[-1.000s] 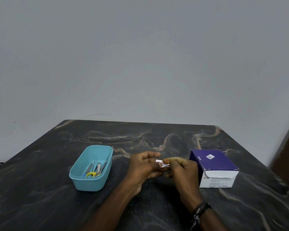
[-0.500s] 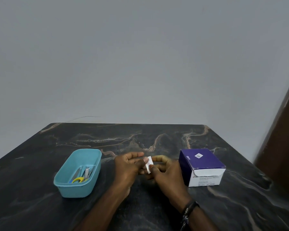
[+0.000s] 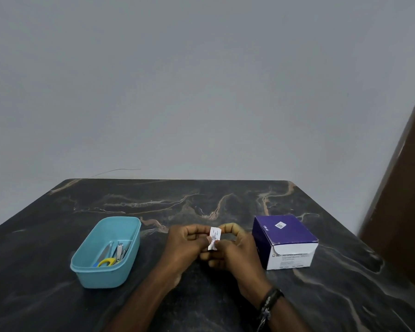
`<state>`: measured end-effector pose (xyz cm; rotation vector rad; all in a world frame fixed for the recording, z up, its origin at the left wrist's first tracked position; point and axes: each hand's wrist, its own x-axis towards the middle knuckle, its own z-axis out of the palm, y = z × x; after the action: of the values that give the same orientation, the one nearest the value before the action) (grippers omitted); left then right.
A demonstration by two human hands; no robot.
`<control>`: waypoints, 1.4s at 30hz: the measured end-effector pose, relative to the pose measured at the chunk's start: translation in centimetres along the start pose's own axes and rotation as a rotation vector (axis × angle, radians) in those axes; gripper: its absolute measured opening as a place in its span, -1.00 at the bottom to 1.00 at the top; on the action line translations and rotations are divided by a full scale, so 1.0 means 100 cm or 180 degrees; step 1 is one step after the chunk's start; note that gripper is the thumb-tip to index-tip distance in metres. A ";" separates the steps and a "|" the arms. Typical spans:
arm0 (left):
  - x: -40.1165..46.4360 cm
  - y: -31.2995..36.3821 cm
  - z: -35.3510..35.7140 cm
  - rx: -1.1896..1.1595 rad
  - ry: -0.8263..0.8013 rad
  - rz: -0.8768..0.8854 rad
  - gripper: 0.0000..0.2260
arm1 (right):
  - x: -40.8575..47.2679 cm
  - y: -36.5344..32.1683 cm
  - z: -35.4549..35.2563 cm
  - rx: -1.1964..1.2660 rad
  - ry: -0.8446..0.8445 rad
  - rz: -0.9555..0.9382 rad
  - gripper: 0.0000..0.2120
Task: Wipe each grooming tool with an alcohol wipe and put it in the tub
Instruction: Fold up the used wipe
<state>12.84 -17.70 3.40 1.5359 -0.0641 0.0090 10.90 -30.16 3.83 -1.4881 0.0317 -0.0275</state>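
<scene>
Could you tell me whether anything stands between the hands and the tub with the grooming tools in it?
Nothing visible does. The left hand and right hand pinch a small wipe packet between them above the table. Bare tabletop separates them from the teal tub. The wipe box sits on the opposite side.

so the table (image 3: 225, 295) is a dark, nearly black marble-look slab with tan and white veins running all over it, rounded corners at the far end, pushed up against a plain grey wall. two things sit right on it: a teal plastic tub (image 3: 98, 274) toward the left, long side pointing away from the camera, and a purple and white box (image 3: 286, 233) toward the right, turned at a slight angle with its white printed side facing the near edge. they're well apart
</scene>
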 end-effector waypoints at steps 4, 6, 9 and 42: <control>0.000 0.001 0.000 -0.0105 -0.0001 0.0003 -0.90 | 0.002 0.002 -0.001 0.0151 -0.0005 -0.0102 -0.88; 0.001 -0.001 0.001 -0.0171 0.0068 -0.0027 -0.92 | 0.001 0.002 0.000 0.0231 -0.0009 -0.0104 -0.89; 0.000 -0.002 0.002 -0.0248 0.0107 -0.0126 -0.93 | 0.000 0.001 -0.002 0.0375 0.0013 -0.0089 -0.88; 0.001 -0.010 0.009 0.0209 0.0525 0.0415 -0.81 | 0.028 0.023 -0.004 -0.1083 0.0471 -0.0661 -0.81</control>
<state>13.00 -18.61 2.42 1.5890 -0.0328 0.2432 13.71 -30.45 1.49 -1.8222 0.0009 -0.3134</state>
